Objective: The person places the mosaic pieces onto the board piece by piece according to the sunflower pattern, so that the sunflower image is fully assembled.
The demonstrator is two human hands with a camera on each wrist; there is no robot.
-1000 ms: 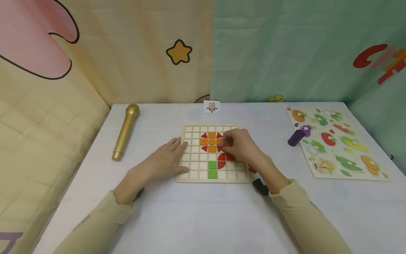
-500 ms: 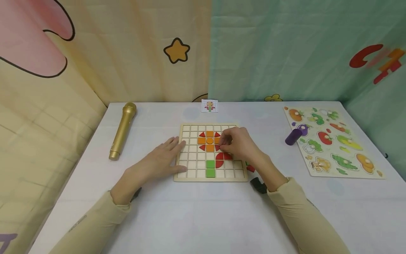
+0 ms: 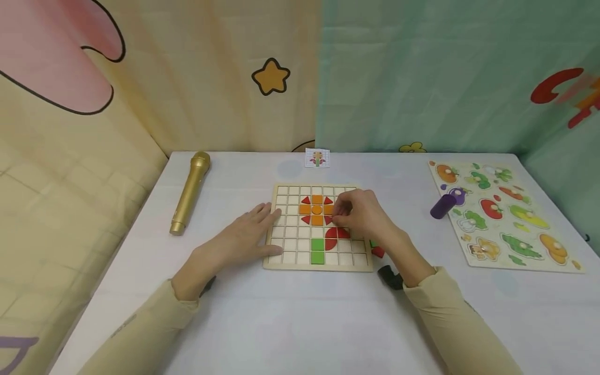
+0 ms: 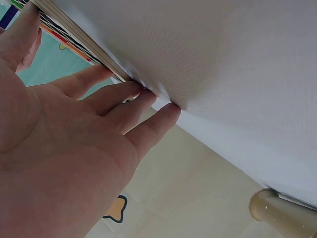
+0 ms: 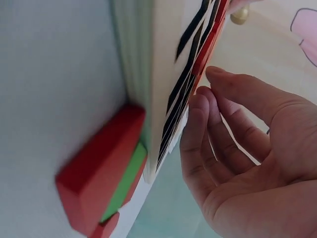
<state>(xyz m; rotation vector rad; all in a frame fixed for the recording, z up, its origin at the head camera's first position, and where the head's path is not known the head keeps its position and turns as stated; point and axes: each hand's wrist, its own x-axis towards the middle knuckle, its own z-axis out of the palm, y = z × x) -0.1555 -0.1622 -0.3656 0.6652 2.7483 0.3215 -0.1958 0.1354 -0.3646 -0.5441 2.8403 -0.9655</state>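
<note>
Left hand [image 3: 244, 234] lay flattish at the left side of the wooden grid board [image 3: 290, 230], fingers spread and extended, thumb and index at the edge, other fingertips down on the white table [image 3: 300, 317]. Right hand [image 3: 362, 212] was over the board's right half, fingers curled, thumb and fingertips close together at the lower-right red triangle [image 3: 328, 220]; couldn't tell whether they pinched it or only touched it. That triangle sat on the grid, diagonal to an orange cross of orange squares [image 3: 317, 221] with an orange disc [image 3: 317, 210] in the middle; three more red triangles filled the other corners. Rounded red pieces [image 3: 330, 240] lay just below the right hand, two green squares [image 3: 317, 251] stacked in the column under the cross. Right wrist view: a red block [image 5: 99, 153] and a green block [image 5: 124, 183] on the table right beside the board. Small pattern card [image 3: 317, 158] at the table's far edge, gold microphone [image 3: 189, 192] to the left, purple cylinder [image 3: 442, 206] overlapping the edge of the vegetable puzzle [image 3: 534, 264] on the right. Black object [image 3: 390, 277] showed beside the right wrist.
</note>
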